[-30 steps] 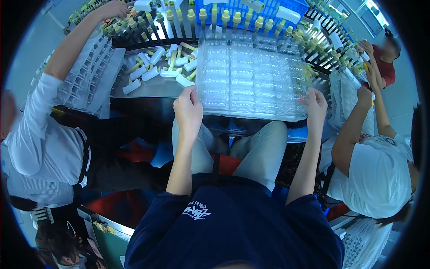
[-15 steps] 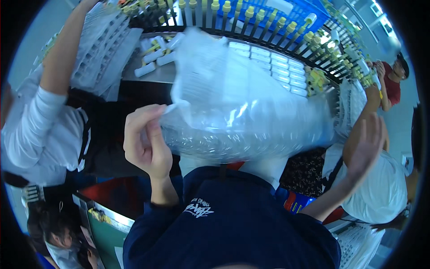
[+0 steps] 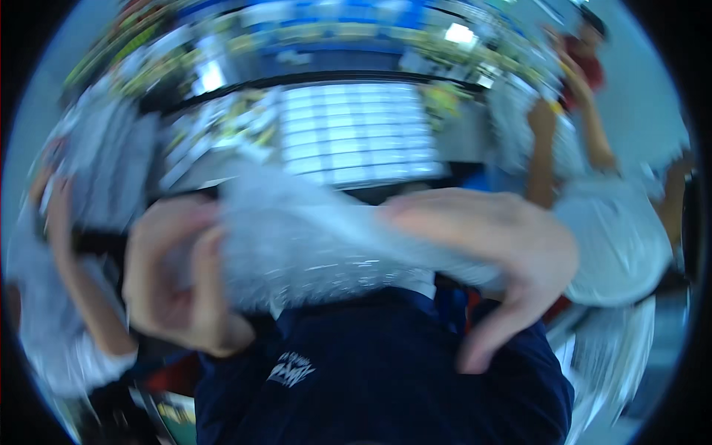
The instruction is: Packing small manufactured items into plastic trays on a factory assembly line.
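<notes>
A: Head view, and it's a blurry one. Both hands are up close to the camera. The left hand (image 3: 182,274) has its fingers curled tight around one end of a clear plastic blister sheet (image 3: 311,245).

B: And the right hand (image 3: 493,256)?

A: Clamped on the other end of the same sheet, thumb side on top, one finger hanging down loose. The sheet is bunched between them, held in the air over the dark blue shirt (image 3: 371,378), well off the surface.

B: So which step is this?

A: I'd judge it's the lifting and handling of one sheet, mid-carry. The next move would call for a steady two-handed grip, since thin plastic like that flexes and could buckle.

B: What's behind it?

A: The surface (image 3: 445,144) carries a stack of clear moulded trays (image 3: 356,133), lying flat just beyond the held sheet. Yellow and blue smears run along the back; too blurred to name.

B: Anyone else?

A: A person in a white top (image 3: 615,230) at the right, arm raised, and another white sleeve (image 3: 52,311) at the left.
</notes>
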`<state>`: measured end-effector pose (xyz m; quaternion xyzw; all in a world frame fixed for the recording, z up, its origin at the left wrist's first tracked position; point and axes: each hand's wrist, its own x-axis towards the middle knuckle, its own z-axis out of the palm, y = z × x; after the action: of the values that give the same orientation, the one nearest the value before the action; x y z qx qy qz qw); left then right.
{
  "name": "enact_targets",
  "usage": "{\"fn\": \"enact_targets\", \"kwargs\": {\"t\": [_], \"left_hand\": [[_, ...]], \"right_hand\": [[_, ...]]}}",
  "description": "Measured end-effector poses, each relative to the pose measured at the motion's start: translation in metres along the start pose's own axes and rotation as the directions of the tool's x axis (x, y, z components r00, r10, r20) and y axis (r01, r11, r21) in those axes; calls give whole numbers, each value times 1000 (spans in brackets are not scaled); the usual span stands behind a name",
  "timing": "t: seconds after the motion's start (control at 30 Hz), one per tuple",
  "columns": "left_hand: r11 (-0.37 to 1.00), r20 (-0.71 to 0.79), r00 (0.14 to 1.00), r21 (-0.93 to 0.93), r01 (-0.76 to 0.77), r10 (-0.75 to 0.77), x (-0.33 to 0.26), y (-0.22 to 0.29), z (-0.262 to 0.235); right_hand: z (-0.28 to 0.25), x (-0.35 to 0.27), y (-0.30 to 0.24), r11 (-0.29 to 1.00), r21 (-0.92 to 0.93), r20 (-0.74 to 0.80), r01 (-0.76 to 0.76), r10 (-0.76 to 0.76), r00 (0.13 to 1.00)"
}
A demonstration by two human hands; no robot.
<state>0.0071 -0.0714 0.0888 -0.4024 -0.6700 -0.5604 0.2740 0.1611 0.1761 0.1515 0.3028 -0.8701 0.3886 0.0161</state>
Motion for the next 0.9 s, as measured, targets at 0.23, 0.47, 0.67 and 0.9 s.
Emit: {"fn": "enact_targets", "kwargs": {"t": [0.23,0.47,0.67,0.9], "left_hand": [[873,81,922,-360,-328,379,-16,-4,28],[778,112,985,-627,-34,133,-14,-29,101],[722,290,956,-668,180,31,-24,-47,112],[737,370,929,-626,254,-6,-21,-32,131]], "right_hand": [[58,-47,-41,761,-324,-450,-562,398,799],[78,-186,-236,220,92,-955,-971,296,-23],[145,-242,-347,89,401,-713,-912,-594,-372],[118,-188,-268,209,228,-359,-951,-890,-282]]}}
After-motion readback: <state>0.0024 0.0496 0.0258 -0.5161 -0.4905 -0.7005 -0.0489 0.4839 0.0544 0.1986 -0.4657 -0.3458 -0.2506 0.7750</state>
